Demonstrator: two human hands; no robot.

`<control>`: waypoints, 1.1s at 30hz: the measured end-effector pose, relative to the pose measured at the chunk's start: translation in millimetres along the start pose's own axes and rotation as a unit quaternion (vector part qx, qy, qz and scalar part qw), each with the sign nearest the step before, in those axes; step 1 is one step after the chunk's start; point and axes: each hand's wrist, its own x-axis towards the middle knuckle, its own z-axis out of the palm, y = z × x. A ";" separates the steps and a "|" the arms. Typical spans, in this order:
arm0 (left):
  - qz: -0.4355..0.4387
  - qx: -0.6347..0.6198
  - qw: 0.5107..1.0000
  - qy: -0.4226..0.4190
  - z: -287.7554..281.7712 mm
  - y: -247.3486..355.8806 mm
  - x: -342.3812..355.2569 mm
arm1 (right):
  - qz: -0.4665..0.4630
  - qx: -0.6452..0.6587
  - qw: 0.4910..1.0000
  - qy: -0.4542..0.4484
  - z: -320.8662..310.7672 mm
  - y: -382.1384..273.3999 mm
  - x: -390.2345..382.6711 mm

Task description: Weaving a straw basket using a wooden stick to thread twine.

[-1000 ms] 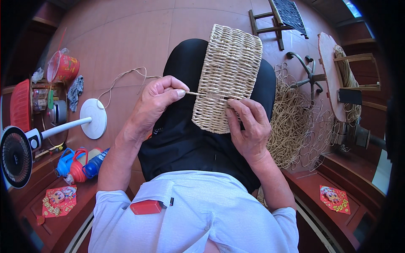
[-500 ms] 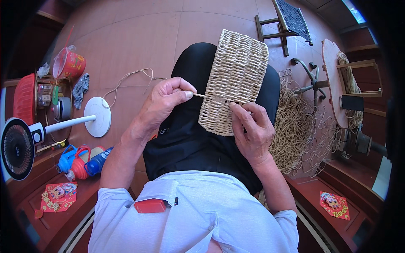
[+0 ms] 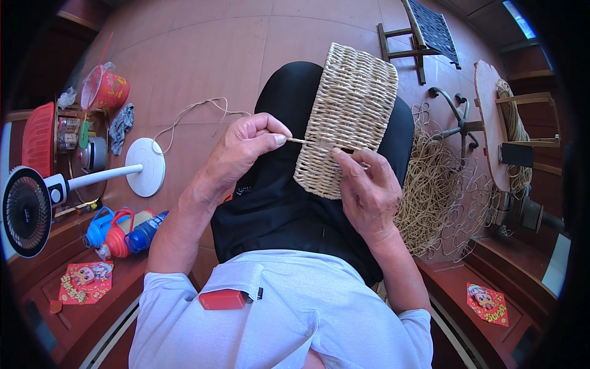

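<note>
The left hand pinches a strand; the right hand touches the woven panel, grip unclear; cord heap right, fan left.

Woven panel is tan w/ ribbed rows, trousers blk, shirt lt blue.

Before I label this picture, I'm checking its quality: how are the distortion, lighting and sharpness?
In the head view, the tiled floor shows bowed seams and the corners fall to black; in that view, a bluish-white strip at upper right glares; there too, the woven panel and fingers look reasonably crisp, while strands in the cord pile blend together.
</note>
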 end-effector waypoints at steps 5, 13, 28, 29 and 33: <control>0.009 0.005 1.000 0.008 1.2 -0.6 0.8 | 0.008 -0.032 0.999 -0.025 -1.7 -9.0 5.8; 0.031 0.040 0.999 0.015 3.5 -9.8 8.2 | 0.010 -0.025 1.000 -0.001 0.3 -13.7 17.7; 0.039 0.278 0.953 0.117 20.8 4.6 3.1 | 0.079 -0.057 0.992 0.078 40.4 -27.7 45.6; 0.048 0.276 0.953 0.118 23.4 6.2 2.6 | 0.079 -0.056 0.992 0.081 41.2 -28.1 45.3; 0.375 0.524 0.699 0.308 41.3 6.6 -13.0 | 0.072 -0.054 0.992 0.085 42.9 -29.3 43.0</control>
